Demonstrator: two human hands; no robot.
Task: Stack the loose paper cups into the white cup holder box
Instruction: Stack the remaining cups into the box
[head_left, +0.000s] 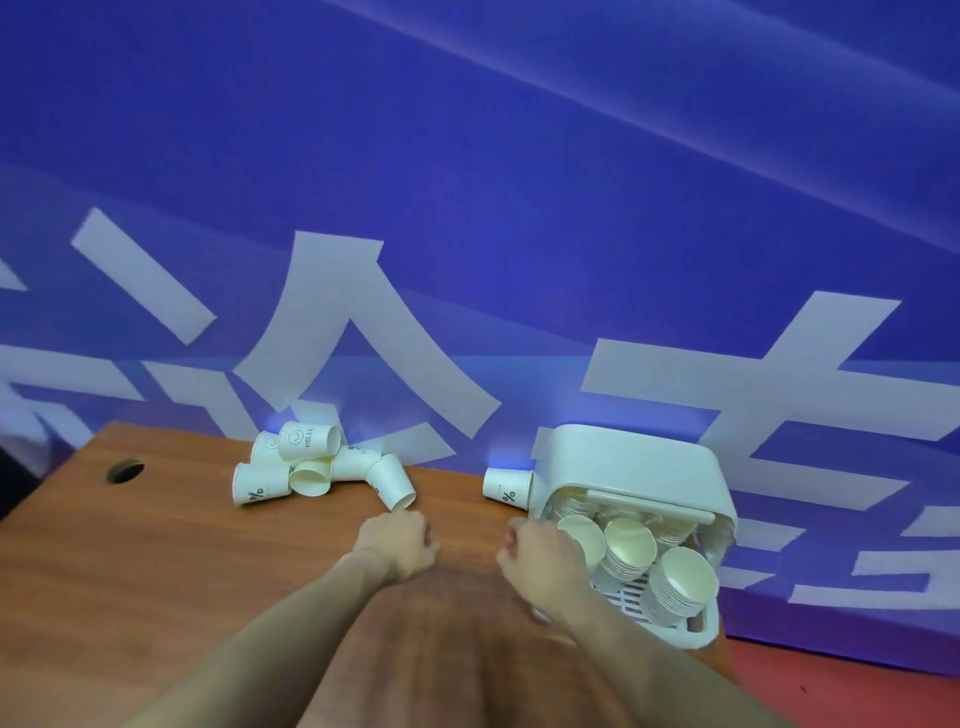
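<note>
Several loose white paper cups (306, 460) lie in a heap at the back of the wooden table (156, 571). One cup (393, 483) lies on its side nearest my left hand (400, 540), whose fingers are curled just short of it and hold nothing. Another single cup (508, 487) lies on its side beside the white cup holder box (634, 462). The box stands at the right table edge with its front open, showing stacks of cups (631, 545) inside. My right hand (540, 551) is curled in a loose fist next to the box front, empty.
A round cable hole (124, 471) sits in the table's back left corner. A blue banner with large white characters (363, 338) hangs directly behind the table. Red floor (857, 691) shows beyond the right table edge.
</note>
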